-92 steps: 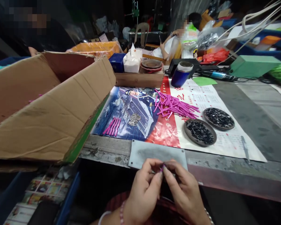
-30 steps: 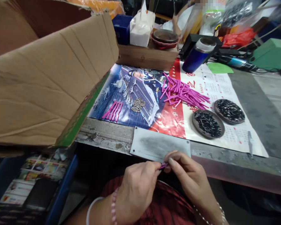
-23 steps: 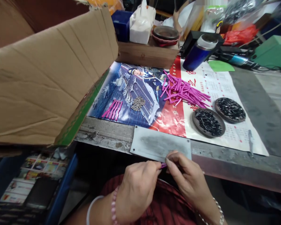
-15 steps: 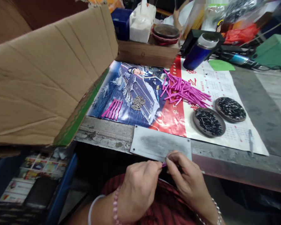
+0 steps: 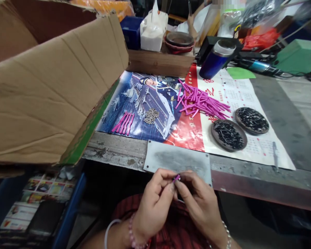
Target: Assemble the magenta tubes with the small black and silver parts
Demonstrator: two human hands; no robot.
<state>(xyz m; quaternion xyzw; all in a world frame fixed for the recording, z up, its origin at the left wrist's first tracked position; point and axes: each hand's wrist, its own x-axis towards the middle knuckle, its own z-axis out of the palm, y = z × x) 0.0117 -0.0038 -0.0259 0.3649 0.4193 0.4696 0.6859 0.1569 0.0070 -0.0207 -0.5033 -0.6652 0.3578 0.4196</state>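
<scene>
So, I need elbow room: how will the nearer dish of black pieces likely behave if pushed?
The nearer dish looks wide and shallow, so it probably won't tip. The poster beneath looks glossy, so the dish may slide easily, perhaps into the other dish close beside it. Its small black pieces lie loose, so a jolt might spill some.

Dark red garment [image 5: 129,204] with thin blackish stripes; a smooth white bangle [image 5: 107,231] on the left wrist [image 5: 120,234], next to it a string of round pink beads [image 5: 131,235]; around the right wrist [image 5: 218,230] a silvery bracelet [image 5: 227,233] of small rounded pieces
</scene>
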